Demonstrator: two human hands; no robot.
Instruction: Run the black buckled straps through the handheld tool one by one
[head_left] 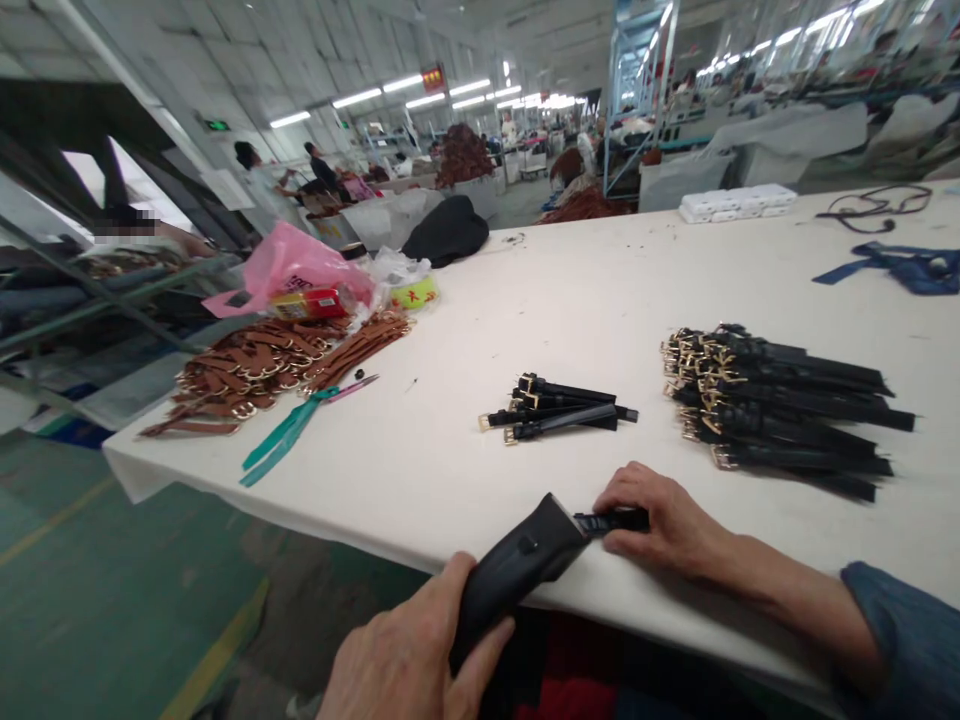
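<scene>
My left hand (416, 640) is wrapped round a black electric hair clipper (521, 560), its head pointing up and to the right. At the front edge of the table, my right hand (660, 520) pinches a short black buckle strap (619, 520). The clipper's head meets or nearly meets the left end of this strap; actual contact is hard to make out. Beyond my hands lies a small group of black straps (562, 408) with gold buckles. To the right is a larger pile of similar black straps (787, 410), buckles facing left.
Brown buckle straps (255, 370) are heaped on the left of the white table (450, 350), under a pink plastic bag (292, 265). Pink-handled scissors or snips (352, 388) lie by a green ribbon (281, 440). A black cap (448, 230), white packs (739, 203) and blue cloth (900, 265) sit farther back.
</scene>
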